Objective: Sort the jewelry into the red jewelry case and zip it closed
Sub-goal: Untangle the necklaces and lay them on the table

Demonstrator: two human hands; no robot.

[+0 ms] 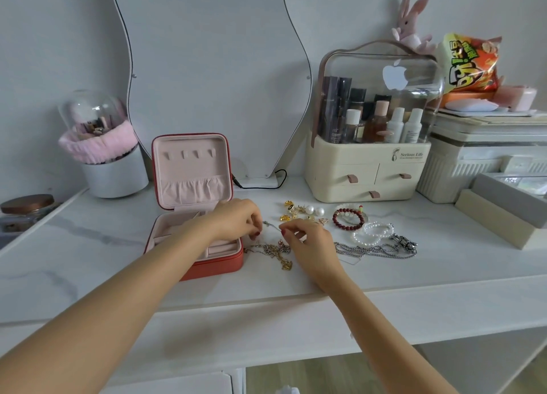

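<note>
Red square zip-around jewelry case (pixel 207 263), pink-lined, lid up: centre-left of frame, just left of both hands.

Left hand (pixel 236 219) and right hand (pixel 307 242): I read each pinching one end of the thin silver chain (pixel 271 225), stretched left-right between them; left nearer the case.

Tangled gold necklaces (pixel 275 253): below the chain, beside the case.

White marble-look vanity (pixel 88 245), wavy mirror (pixel 207 68) (grey wall (pixel 44 38) behind).

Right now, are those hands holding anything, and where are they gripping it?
Both hands pinch one thin silver chain: the left hand at its clasp end, the right hand slightly farther along.
</note>
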